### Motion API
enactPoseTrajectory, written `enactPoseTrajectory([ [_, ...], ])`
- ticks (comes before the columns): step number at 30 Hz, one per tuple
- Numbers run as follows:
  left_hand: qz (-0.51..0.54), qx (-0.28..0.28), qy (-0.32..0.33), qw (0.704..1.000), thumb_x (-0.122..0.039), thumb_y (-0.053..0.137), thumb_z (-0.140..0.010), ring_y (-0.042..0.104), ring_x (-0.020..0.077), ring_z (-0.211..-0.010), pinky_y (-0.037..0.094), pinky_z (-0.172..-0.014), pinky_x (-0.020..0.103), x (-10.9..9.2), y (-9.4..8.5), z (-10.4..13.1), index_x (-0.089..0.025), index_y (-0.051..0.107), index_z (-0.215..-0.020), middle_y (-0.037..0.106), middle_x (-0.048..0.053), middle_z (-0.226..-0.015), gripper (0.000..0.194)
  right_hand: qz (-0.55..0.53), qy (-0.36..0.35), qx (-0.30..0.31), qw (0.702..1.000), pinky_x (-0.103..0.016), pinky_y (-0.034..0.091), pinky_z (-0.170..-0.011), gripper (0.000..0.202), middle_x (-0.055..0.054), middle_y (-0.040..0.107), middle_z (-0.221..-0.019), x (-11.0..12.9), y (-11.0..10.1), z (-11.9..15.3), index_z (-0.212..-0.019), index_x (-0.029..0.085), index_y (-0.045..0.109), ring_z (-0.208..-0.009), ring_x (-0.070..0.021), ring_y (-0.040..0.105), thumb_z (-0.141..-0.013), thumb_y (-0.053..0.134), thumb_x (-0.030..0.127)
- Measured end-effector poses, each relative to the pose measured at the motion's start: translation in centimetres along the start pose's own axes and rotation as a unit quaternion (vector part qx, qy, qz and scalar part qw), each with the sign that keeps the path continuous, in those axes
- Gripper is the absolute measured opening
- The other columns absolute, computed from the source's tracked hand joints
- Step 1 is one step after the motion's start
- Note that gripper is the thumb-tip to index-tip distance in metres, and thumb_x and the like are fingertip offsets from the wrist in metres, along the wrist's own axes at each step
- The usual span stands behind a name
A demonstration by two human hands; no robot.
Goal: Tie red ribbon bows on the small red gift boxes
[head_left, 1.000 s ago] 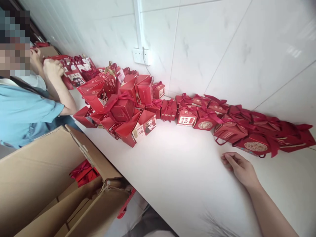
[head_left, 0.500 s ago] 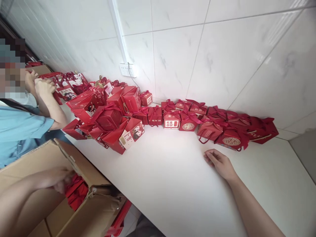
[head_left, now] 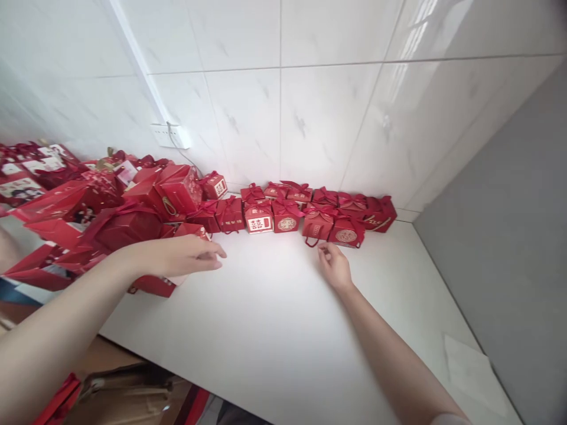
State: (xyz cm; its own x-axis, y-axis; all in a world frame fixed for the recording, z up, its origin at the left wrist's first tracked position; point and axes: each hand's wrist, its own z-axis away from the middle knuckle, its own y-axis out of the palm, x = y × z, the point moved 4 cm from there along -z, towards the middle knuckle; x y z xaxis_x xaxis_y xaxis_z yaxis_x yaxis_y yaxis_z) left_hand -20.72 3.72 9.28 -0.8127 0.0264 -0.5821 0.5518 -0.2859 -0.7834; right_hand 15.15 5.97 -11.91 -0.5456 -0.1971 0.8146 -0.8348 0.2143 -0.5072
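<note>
Above the white table, my left hand (head_left: 190,257) reaches forward with empty, loosely parted fingers, in front of an open-topped red gift box (head_left: 155,286) at the edge of the left pile. My right hand (head_left: 335,265) rests low over the table with its fingers curled together; whether anything small is in them is hidden. Just beyond it stand a red gift box with a rope handle (head_left: 317,225) and one with a round gold emblem (head_left: 348,232). Farther left in that row are a box with a white label (head_left: 259,223) and another with a round emblem (head_left: 287,217).
Many red boxes with ribbons (head_left: 133,221) crowd the left side. A cardboard carton (head_left: 119,395) stands below the table's front edge, with red items (head_left: 62,398) in it. A power strip (head_left: 170,136) hangs on the tiled wall, and a grey panel (head_left: 496,236) borders the right.
My left hand has come out of the carton, leaving the red item there, and moved over the table. The view has swung right; my right hand stays near the front boxes.
</note>
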Motion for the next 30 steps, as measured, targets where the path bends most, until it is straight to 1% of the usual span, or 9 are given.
enactPoseTrajectory([
  [1, -0.029, 0.112, 0.02, 0.993, -0.032, 0.082, -0.065, 0.069, 0.0173, -0.088, 0.049, -0.07, 0.017, -1.1, 2.1, -2.1, -0.019, 0.075, -0.095, 0.075, 0.003, -0.098, 0.034, 0.026, -0.018, -0.018, 0.999, -0.039, 0.051, -0.087, 0.032, -0.012, 0.063, -0.117, 0.6, -0.6, -0.5, -0.11, 0.02, 0.059, -0.098, -0.0244, 0.062, -0.096, 0.039, 0.041],
  [3, -0.025, 0.189, 0.077, 0.979, -0.034, 0.078, -0.066, 0.069, 0.0195, -0.091, 0.049, -0.07, 0.018, -2.8, 5.2, -6.2, -0.021, 0.076, -0.093, 0.075, 0.004, -0.102, 0.03, 0.069, -0.048, -0.048, 0.995, -0.041, 0.046, -0.096, 0.032, -0.014, 0.058, -0.128, 1.8, -2.0, -1.9, -0.116, 0.021, 0.059, -0.117, -0.0279, 0.054, -0.097, 0.038, 0.037],
  [8, 0.042, 0.171, 0.154, 0.972, -0.041, 0.072, -0.072, 0.067, 0.0215, -0.095, 0.049, -0.081, 0.024, -4.8, 13.8, -13.2, -0.019, 0.074, -0.1, 0.074, 0.007, -0.104, 0.035, 0.149, -0.048, -0.086, 0.984, -0.053, 0.029, -0.11, 0.033, -0.014, 0.053, -0.136, 2.2, -6.1, -7.2, -0.12, 0.02, 0.057, -0.13, -0.0322, 0.042, -0.098, 0.036, 0.03],
  [11, 0.086, 0.186, 0.181, 0.962, -0.045, 0.063, -0.081, 0.067, 0.0215, -0.099, 0.049, -0.088, 0.028, -5.4, 19.2, -14.0, -0.018, 0.069, -0.111, 0.072, 0.009, -0.11, 0.041, 0.179, -0.008, -0.073, 0.981, -0.061, 0.025, -0.11, 0.037, -0.017, 0.054, -0.137, 0.7, -7.5, -10.0, -0.126, 0.016, 0.054, -0.13, -0.0347, 0.042, -0.099, 0.034, 0.03],
  [14, 0.121, 0.223, 0.185, 0.949, -0.044, 0.062, -0.083, 0.068, 0.0218, -0.098, 0.051, -0.088, 0.03, -5.2, 22.6, -13.5, -0.016, 0.068, -0.113, 0.073, 0.009, -0.107, 0.041, 0.2, 0.022, -0.035, 0.979, -0.067, 0.022, -0.109, 0.04, -0.019, 0.055, -0.136, -0.9, -7.9, -11.3, -0.131, 0.015, 0.052, -0.13, -0.0364, 0.043, -0.099, 0.035, 0.032],
  [22, 0.205, 0.163, 0.168, 0.95, -0.057, 0.058, -0.086, 0.068, 0.022, -0.094, 0.05, -0.093, 0.036, -1.8, 23.5, -12.5, -0.013, 0.068, -0.103, 0.072, 0.011, -0.1, 0.048, 0.227, 0.03, 0.066, 0.971, -0.052, 0.038, -0.105, 0.046, -0.023, 0.051, -0.139, -0.5, -9.4, -7.9, -0.133, 0.009, 0.051, -0.132, -0.0376, 0.041, -0.096, 0.045, 0.035],
  [25, 0.227, 0.114, 0.159, 0.954, -0.059, 0.058, -0.085, 0.067, 0.0218, -0.091, 0.05, -0.091, 0.037, -0.7, 23.1, -11.7, -0.014, 0.067, -0.101, 0.07, 0.011, -0.101, 0.049, 0.217, 0.015, 0.14, 0.966, -0.05, 0.044, -0.098, 0.041, -0.02, 0.06, -0.126, 2.0, -9.8, -5.6, -0.122, 0.013, 0.06, -0.122, -0.0381, 0.051, -0.09, 0.056, 0.039],
  [27, 0.238, 0.078, 0.15, 0.956, -0.06, 0.057, -0.085, 0.067, 0.0216, -0.09, 0.05, -0.09, 0.036, -0.2, 22.7, -11.0, -0.016, 0.065, -0.101, 0.069, 0.01, -0.105, 0.047, 0.188, -0.016, 0.214, 0.958, -0.038, 0.051, -0.091, 0.034, -0.009, 0.066, -0.118, 4.4, -9.7, -3.9, -0.116, 0.023, 0.065, -0.11, -0.0298, 0.061, -0.086, 0.064, 0.039],
  [30, 0.256, 0.018, 0.138, 0.956, -0.06, 0.051, -0.089, 0.066, 0.0218, -0.094, 0.049, -0.088, 0.035, 0.1, 21.7, -9.7, -0.018, 0.06, -0.102, 0.067, 0.009, -0.106, 0.045, 0.113, -0.071, 0.285, 0.949, -0.037, 0.049, -0.098, 0.04, -0.003, 0.059, -0.134, 8.2, -9.8, -1.7, -0.131, 0.03, 0.056, -0.119, -0.0252, 0.059, -0.093, 0.054, 0.041],
])
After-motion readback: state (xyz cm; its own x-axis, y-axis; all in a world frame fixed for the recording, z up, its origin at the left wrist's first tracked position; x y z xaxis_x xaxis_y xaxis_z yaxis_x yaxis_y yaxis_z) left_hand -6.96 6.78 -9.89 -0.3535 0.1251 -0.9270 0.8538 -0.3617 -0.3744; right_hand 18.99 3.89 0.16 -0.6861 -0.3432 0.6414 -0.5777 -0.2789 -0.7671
